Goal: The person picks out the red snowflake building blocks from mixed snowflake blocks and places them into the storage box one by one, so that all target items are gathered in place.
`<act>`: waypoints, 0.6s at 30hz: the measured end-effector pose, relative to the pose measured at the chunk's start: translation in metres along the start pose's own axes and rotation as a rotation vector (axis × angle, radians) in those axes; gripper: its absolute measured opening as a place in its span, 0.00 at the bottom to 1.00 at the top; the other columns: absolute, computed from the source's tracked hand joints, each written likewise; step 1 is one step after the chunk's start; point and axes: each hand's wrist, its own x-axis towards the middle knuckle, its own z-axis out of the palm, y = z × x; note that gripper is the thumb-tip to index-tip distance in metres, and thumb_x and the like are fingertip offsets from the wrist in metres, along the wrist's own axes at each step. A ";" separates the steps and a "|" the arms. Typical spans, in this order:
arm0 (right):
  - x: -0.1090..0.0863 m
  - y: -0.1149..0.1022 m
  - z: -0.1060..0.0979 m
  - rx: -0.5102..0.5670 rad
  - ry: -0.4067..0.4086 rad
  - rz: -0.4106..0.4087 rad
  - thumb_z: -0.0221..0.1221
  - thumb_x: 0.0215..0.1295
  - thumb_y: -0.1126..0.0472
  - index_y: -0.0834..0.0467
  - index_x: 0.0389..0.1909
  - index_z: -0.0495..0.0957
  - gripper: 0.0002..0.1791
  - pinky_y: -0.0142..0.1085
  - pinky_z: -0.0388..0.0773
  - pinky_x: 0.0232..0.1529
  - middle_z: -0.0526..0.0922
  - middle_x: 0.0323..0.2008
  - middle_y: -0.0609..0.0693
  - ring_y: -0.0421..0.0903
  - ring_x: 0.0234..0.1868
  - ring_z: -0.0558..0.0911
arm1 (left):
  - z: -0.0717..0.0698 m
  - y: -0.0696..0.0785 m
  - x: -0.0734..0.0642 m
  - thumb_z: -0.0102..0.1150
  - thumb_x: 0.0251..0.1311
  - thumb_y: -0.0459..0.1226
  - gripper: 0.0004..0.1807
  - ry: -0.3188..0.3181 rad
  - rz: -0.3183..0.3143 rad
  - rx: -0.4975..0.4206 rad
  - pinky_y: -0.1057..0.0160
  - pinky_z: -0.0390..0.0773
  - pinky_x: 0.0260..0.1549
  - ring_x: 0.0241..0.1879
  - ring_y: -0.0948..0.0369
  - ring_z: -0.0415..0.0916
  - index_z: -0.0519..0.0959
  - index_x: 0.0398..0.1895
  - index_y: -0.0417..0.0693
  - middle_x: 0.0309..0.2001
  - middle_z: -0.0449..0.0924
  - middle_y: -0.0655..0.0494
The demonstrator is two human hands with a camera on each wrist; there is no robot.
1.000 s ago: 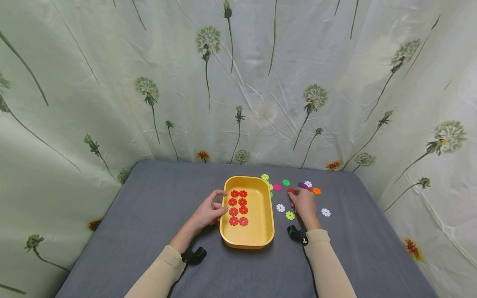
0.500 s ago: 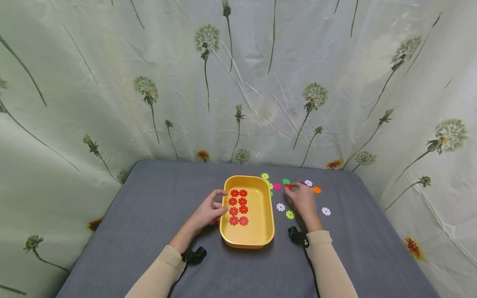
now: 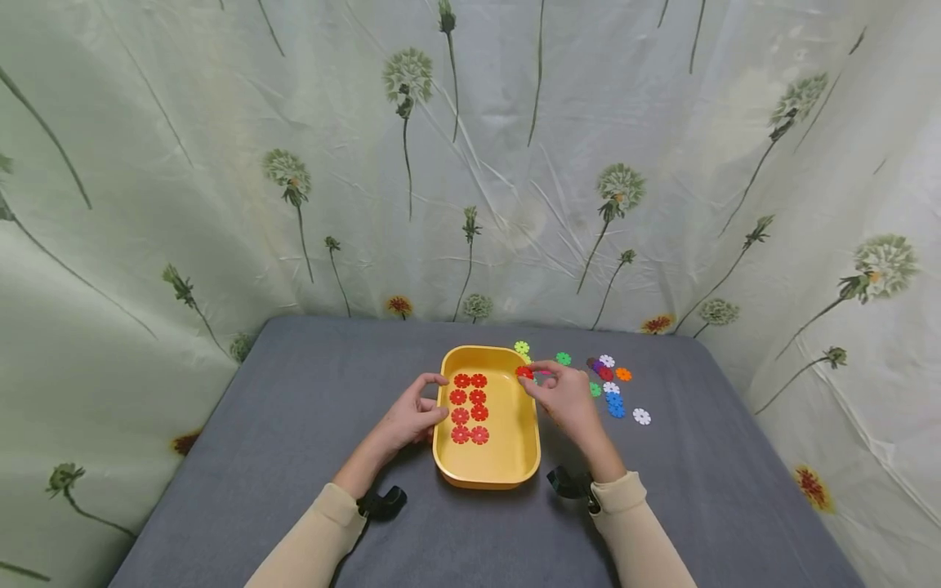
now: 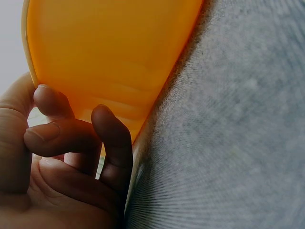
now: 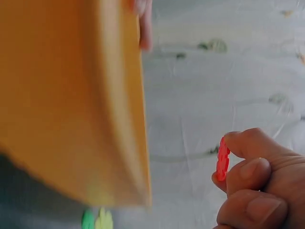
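Observation:
A yellow plastic tray (image 3: 507, 441) stands on the grey table. Inside, along its left half, several red flower-shaped discs (image 3: 459, 416) lie flat in two columns. My left hand (image 3: 403, 418) grips the tray's left side, fingertips at the rim; in the left wrist view its curled fingers (image 4: 112, 143) lie against the outer wall. My right hand (image 3: 566, 400) is at the tray's far right rim and pinches a red snowflake disc (image 5: 223, 160) between thumb and finger. In the right wrist view that disc is held edge-on, apart from the tray wall (image 5: 71, 95).
Loose discs lie right of the tray: green (image 3: 563, 358), orange (image 3: 623, 374), white (image 3: 642, 416), blue (image 3: 615, 406), dark red (image 3: 606, 374) and yellow-green (image 3: 521, 347). Some are partly hidden by my right hand. A flower-patterned curtain (image 3: 515, 204) hangs behind the table.
My right hand has lifted the red disc from the loose discs and carried it left to the tray's rim, uncovering blue, white and green discs. My left hand stays on the tray.

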 end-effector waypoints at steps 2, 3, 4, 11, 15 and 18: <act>-0.006 -0.008 0.006 0.030 -0.035 -0.019 0.73 0.66 0.56 0.60 0.51 0.88 0.17 0.29 0.59 0.15 0.68 0.11 0.45 0.42 0.11 0.63 | 0.000 0.000 0.000 0.62 0.70 0.34 0.32 -0.002 0.002 -0.002 0.66 0.65 0.16 0.15 0.62 0.64 0.61 0.73 0.46 0.21 0.76 0.59; -0.008 -0.011 0.009 0.043 -0.059 -0.030 0.73 0.65 0.57 0.60 0.51 0.88 0.16 0.29 0.58 0.15 0.68 0.10 0.44 0.41 0.11 0.63 | 0.000 0.000 0.000 0.61 0.70 0.34 0.32 -0.003 0.004 -0.002 0.66 0.65 0.16 0.14 0.62 0.64 0.61 0.73 0.46 0.21 0.76 0.59; -0.012 -0.014 0.012 0.054 -0.084 -0.041 0.73 0.65 0.57 0.60 0.49 0.88 0.15 0.28 0.57 0.15 0.68 0.10 0.44 0.40 0.11 0.63 | 0.000 0.000 0.000 0.61 0.70 0.34 0.32 -0.005 0.005 -0.003 0.66 0.65 0.16 0.14 0.62 0.64 0.61 0.73 0.46 0.21 0.76 0.59; -0.031 -0.023 0.040 0.068 -0.244 -0.141 0.74 0.63 0.61 0.63 0.47 0.87 0.15 0.27 0.56 0.15 0.69 0.11 0.41 0.35 0.11 0.64 | 0.000 0.000 0.000 0.61 0.70 0.33 0.30 -0.005 0.023 0.000 0.65 0.66 0.17 0.15 0.62 0.64 0.61 0.72 0.47 0.20 0.75 0.60; -0.037 -0.025 0.054 0.036 -0.297 -0.194 0.75 0.62 0.60 0.63 0.47 0.87 0.16 0.26 0.57 0.16 0.71 0.12 0.40 0.32 0.11 0.65 | 0.000 0.001 0.000 0.60 0.71 0.33 0.30 -0.008 0.028 -0.004 0.66 0.66 0.17 0.14 0.63 0.64 0.61 0.72 0.46 0.20 0.75 0.61; -0.040 -0.027 0.061 -0.028 -0.309 -0.265 0.75 0.62 0.60 0.63 0.47 0.87 0.16 0.25 0.58 0.16 0.72 0.12 0.41 0.30 0.11 0.65 | 0.000 0.001 -0.001 0.60 0.71 0.33 0.30 -0.014 0.032 -0.009 0.66 0.65 0.16 0.14 0.63 0.63 0.61 0.72 0.45 0.20 0.75 0.61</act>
